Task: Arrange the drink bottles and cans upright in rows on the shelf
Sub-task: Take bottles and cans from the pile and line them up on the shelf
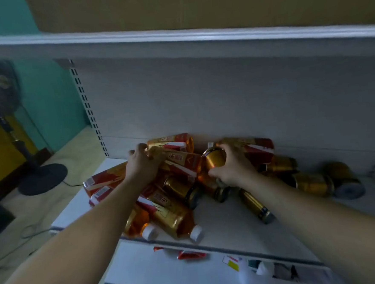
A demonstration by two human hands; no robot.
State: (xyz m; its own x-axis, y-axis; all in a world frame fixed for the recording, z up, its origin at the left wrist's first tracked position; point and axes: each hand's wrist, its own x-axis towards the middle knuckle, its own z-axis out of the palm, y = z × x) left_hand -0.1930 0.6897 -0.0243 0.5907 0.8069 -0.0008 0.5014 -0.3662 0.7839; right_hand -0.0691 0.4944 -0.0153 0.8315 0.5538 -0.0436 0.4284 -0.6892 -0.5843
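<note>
A jumbled heap of drinks lies on its side on the grey shelf [228,225]. Several amber bottles with red and gold labels and white caps fill the left half; one bottle [172,218] points its cap at the front edge. Gold cans [311,183] lie scattered to the right. My left hand [142,165] grips the neck end of a bottle [181,162] on top of the heap. My right hand [230,168] is closed around a gold can [214,157] tilted up from the pile.
The shelf's grey back panel [223,99] stands close behind the heap, and an upper shelf edge [174,35] hangs above. A lower shelf [168,267] with small packets shows below. A standing fan [28,170] is on the floor to the left.
</note>
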